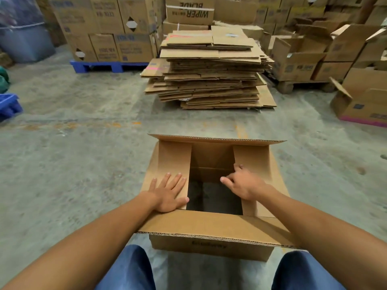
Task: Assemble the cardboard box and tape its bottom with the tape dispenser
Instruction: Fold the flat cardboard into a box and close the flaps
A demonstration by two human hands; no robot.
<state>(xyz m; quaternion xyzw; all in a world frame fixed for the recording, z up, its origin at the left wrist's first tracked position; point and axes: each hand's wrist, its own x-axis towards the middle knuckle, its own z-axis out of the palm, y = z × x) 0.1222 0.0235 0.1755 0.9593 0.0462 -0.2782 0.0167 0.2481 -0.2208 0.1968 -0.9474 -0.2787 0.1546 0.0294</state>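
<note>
A cardboard box (pixel 211 245) is seen standing on a grey concrete floor (pixel 73 164), directly in front of the person's knees, which are clad in blue trousers (pixel 129 268). Its upward-facing end is open: the two short flaps are folded inward, the near and far long flaps are spread outward, and a dark gap is left between the short flaps.

The left hand (pixel 168 194) is laid flat, palm down, on the left short flap (pixel 169 160), its fingers (pixel 177 181) spread wide and nothing grasped. The right hand (pixel 244 185) is set on the right short flap (pixel 253 158) at its inner edge; its fingers are loosely curled over that edge, but whether the flap is actually pinched cannot be told.

The floor is marked by scuffs, pale dust and faded orange paint traces. Beyond the box, well apart from it, a tall stack of flattened cartons (pixel 209 70) is piled on the floor. Behind it, printed cartons are stacked on a blue pallet (pixel 109 65) at the left, and one carton (pixel 190 11) lettered "WIPER BLADE", seen upside down, is set higher at the centre. Opened boxes are heaped on a wooden pallet (pixel 293 85) at the right. A grey bin (pixel 27 42) and a blue crate (pixel 8 105) are seen at the left edge.
</note>
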